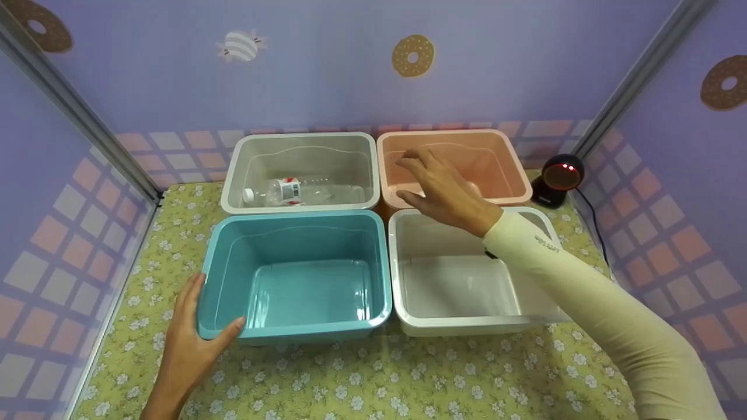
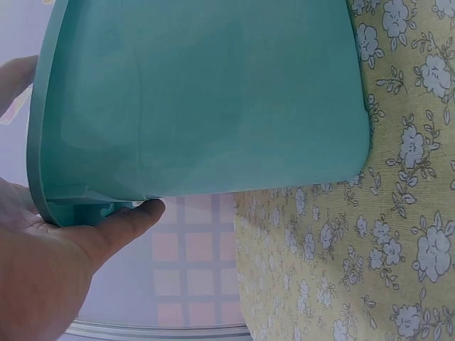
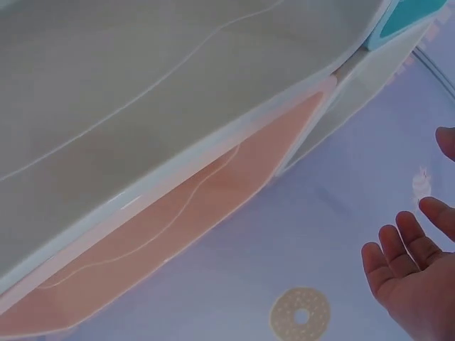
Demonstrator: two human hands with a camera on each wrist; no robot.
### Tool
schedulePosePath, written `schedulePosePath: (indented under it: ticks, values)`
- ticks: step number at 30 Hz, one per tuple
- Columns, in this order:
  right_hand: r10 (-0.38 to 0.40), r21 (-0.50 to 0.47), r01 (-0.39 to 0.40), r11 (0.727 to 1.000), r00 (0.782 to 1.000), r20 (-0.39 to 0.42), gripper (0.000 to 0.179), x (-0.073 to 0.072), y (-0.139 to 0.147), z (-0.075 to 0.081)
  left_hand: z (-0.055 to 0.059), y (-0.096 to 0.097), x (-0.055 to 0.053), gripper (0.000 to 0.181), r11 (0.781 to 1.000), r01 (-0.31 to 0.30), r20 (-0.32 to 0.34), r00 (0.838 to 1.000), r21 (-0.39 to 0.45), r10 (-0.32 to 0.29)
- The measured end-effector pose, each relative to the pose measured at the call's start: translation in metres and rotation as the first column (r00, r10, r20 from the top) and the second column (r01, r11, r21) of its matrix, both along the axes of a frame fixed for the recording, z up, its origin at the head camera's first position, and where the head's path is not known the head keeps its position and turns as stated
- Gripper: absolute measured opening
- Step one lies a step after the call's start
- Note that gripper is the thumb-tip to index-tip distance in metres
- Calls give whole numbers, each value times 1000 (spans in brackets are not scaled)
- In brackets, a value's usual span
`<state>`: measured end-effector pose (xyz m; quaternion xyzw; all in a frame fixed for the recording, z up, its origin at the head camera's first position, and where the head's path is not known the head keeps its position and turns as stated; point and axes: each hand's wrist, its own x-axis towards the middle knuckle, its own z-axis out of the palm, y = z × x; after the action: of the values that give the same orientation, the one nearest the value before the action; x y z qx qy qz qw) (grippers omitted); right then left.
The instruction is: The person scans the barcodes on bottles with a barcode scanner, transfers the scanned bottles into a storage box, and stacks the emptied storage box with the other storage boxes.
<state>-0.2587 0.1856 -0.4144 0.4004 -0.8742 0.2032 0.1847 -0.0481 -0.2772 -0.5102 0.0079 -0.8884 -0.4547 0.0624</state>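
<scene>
My left hand (image 1: pixel 189 341) holds the near left corner of a teal plastic bin (image 1: pixel 295 332), fingers along its left side and thumb at the front rim. In the left wrist view, the thumb (image 2: pixel 121 231) lies just below the rim. My right hand (image 1: pixel 440 184), fingers spread and slightly bent, is raised over the peach bin (image 1: pixel 508 146) with nothing in its grasp. It partly hides that bin's inside, where something whitish shows. A clear plastic bottle (image 1: pixel 280 191) with a white cap and red-and-white label lies in the grey-white bin (image 1: pixel 303 139) at the back left.
A white bin (image 1: pixel 467 326) stands at the front right, beneath my right forearm. Behind it at the right is a black scanner-like device (image 1: pixel 561 175) with red lights and a cable. Flowered cloth (image 1: pixel 362 385) covers the table; patterned walls close in the back and both sides.
</scene>
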Motion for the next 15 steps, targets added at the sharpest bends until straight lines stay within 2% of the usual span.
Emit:
schedulePosePath:
  ticks: [8, 15]
  values:
    - [-10, -93, 13, 996, 999, 34, 55, 3, 28, 0, -8, -4, 1, 118, 999, 13, -3, 1000, 33, -13]
    - [-59, -187, 76, 979, 994, 94, 56, 11, 49, -1, -11, -4, 3, 116, 996, 32, -33, 999, 82, -30]
